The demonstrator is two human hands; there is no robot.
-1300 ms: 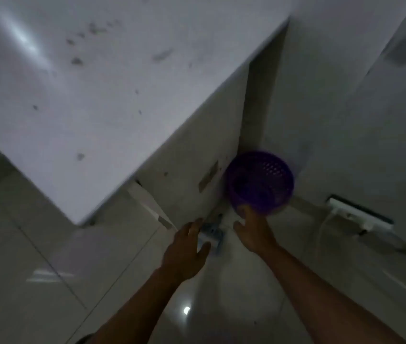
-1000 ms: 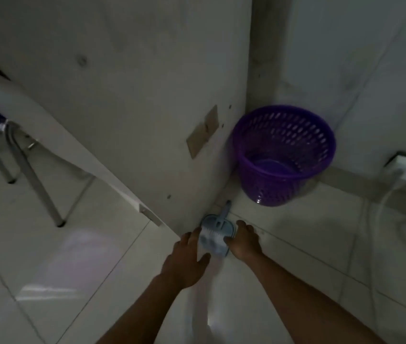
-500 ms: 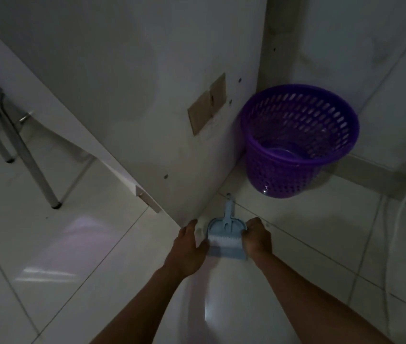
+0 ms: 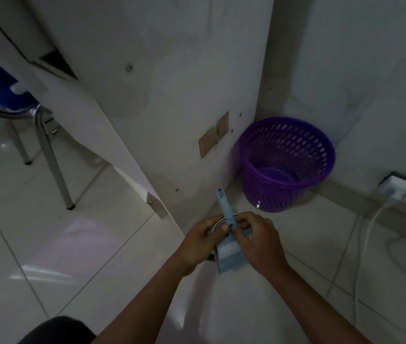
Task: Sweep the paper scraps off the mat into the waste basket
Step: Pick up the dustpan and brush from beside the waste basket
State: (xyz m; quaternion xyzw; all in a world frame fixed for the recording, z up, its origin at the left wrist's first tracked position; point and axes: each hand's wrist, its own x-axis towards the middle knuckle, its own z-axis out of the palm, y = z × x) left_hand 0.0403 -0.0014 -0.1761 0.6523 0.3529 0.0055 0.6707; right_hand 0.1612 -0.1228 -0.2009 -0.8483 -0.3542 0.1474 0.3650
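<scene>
Left hand [image 4: 202, 242], right hand [image 4: 259, 243] now gripping dustpan [image 4: 231, 260]

You've got a matt pale-blue plastic dustpan set [image 4: 231, 261] w/ white bristles [image 4: 226, 247], a purple plastic waste basket [image 4: 271, 194] w/ smooth, slightly glossy perforated walls, glossy smooth floor tiles [image 4: 48, 244] throwing reflections, shiny metal chair legs [image 4: 52, 165] & a matt, scuffed white panel [image 4: 172, 95].
</scene>
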